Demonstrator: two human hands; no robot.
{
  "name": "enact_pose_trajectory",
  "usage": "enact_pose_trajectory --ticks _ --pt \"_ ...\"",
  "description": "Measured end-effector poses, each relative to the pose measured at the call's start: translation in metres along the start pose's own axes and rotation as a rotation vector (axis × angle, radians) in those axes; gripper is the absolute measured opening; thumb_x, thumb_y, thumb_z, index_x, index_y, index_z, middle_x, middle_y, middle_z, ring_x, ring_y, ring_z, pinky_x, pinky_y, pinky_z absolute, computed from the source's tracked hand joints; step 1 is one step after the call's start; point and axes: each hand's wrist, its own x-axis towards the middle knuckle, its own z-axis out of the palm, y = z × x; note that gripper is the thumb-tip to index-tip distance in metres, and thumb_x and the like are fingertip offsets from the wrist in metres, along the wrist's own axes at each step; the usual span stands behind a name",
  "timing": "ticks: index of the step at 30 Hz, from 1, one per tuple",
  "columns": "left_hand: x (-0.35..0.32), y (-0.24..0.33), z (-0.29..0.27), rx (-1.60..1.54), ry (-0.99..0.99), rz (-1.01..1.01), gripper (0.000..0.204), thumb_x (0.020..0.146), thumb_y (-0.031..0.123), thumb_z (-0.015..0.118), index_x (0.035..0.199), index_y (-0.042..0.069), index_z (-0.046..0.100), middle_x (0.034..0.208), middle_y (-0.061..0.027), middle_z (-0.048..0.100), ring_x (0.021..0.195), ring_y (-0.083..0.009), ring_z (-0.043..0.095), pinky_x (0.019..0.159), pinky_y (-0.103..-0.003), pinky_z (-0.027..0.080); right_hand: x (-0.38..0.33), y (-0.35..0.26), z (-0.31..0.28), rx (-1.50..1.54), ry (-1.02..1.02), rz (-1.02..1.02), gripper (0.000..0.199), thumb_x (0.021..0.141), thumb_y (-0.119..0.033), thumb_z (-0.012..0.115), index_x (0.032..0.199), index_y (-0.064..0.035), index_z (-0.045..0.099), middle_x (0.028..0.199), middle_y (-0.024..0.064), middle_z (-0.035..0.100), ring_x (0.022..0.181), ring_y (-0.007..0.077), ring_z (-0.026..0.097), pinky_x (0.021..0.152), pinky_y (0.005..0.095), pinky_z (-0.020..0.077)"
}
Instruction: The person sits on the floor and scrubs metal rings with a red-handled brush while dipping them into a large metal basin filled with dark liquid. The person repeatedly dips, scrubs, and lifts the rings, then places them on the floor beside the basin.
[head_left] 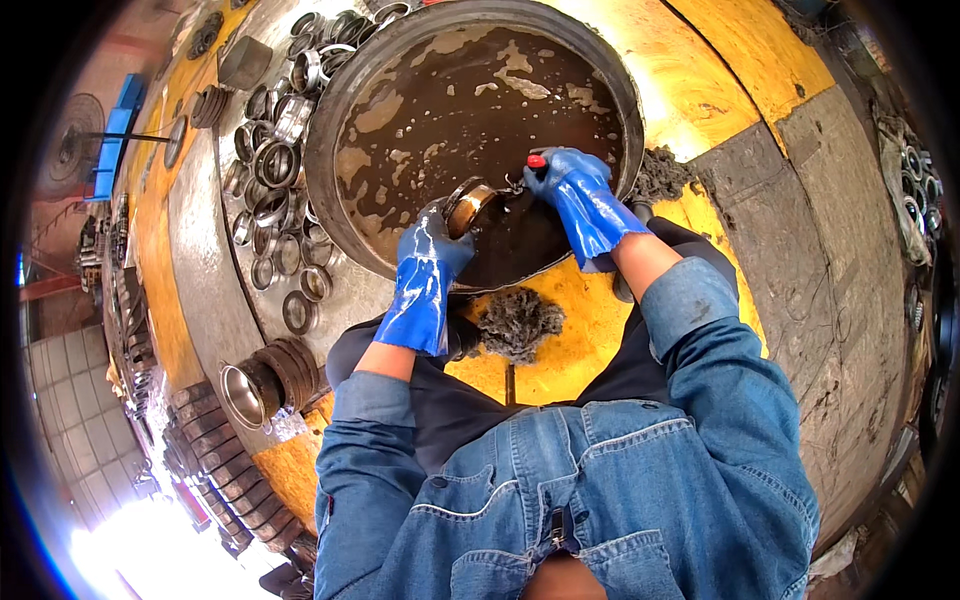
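Observation:
My left hand (432,248), in a blue rubber glove, grips a shiny metal ring (468,207) by its left side. The ring is tilted above the dark liquid (490,120) in a large round tub (325,190). Just right of it, my right hand (572,180), gloved the same way, is closed around a tool with a red handle end (537,161). A dark, wiry tip of this tool shows close to the ring; I cannot tell whether they touch. Pale foam patches float on the liquid.
Many loose metal rings (275,165) lie left of the tub. Nearer stand stacked brown rings (290,370) and a shiny flared ring (245,393). One dark fibrous wad (520,325) sits between my legs, another clump (660,178) right of the tub. Worn boards (820,220) cover the right side.

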Motion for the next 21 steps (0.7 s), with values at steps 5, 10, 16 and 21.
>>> enact_pose_trajectory --ticks 5,10,16,21 --pt "0.004 -0.027 0.024 -0.23 0.018 0.162 0.056 0.078 0.024 0.085 0.129 0.009 0.07 0.118 -0.0183 0.076 0.111 -0.035 0.073 0.098 -0.042 0.057 -0.018 -0.005 -0.028 0.338 0.077 -0.096 0.047 0.092 -0.055 0.069 0.098 -0.0093 0.081 0.09 0.0187 0.077 0.087 0.0397 0.074 0.08 0.0457 0.059" --pt "0.004 -0.022 0.022 -0.084 -0.027 0.163 0.057 0.077 0.026 0.085 0.129 0.01 0.069 0.117 -0.0181 0.076 0.111 -0.0374 0.072 0.099 -0.044 0.056 -0.052 -0.022 -0.018 0.617 0.111 -0.561 0.039 0.097 -0.048 0.071 0.097 -0.01 0.08 0.084 0.013 0.076 0.072 0.0287 0.073 0.072 0.0401 0.0596" --pt "0.016 -0.061 0.052 -0.401 0.014 0.203 0.057 0.081 0.027 0.082 0.133 0.011 0.067 0.123 -0.0172 0.075 0.115 -0.0371 0.071 0.1 -0.043 0.056 -0.041 -0.014 -0.008 0.596 0.072 -0.418 0.037 0.097 -0.044 0.074 0.106 -0.0078 0.078 0.091 0.0112 0.078 0.083 0.0233 0.075 0.079 0.0372 0.0595" --pt "0.002 -0.025 0.028 -0.118 0.005 0.128 0.061 0.08 0.027 0.082 0.137 0.011 0.065 0.124 -0.0181 0.075 0.116 -0.0355 0.071 0.101 -0.043 0.056 -0.028 0.007 -0.03 0.465 0.05 -0.175 0.035 0.096 -0.041 0.075 0.106 -0.0076 0.079 0.092 0.0129 0.078 0.084 0.0237 0.075 0.08 0.0378 0.0596"
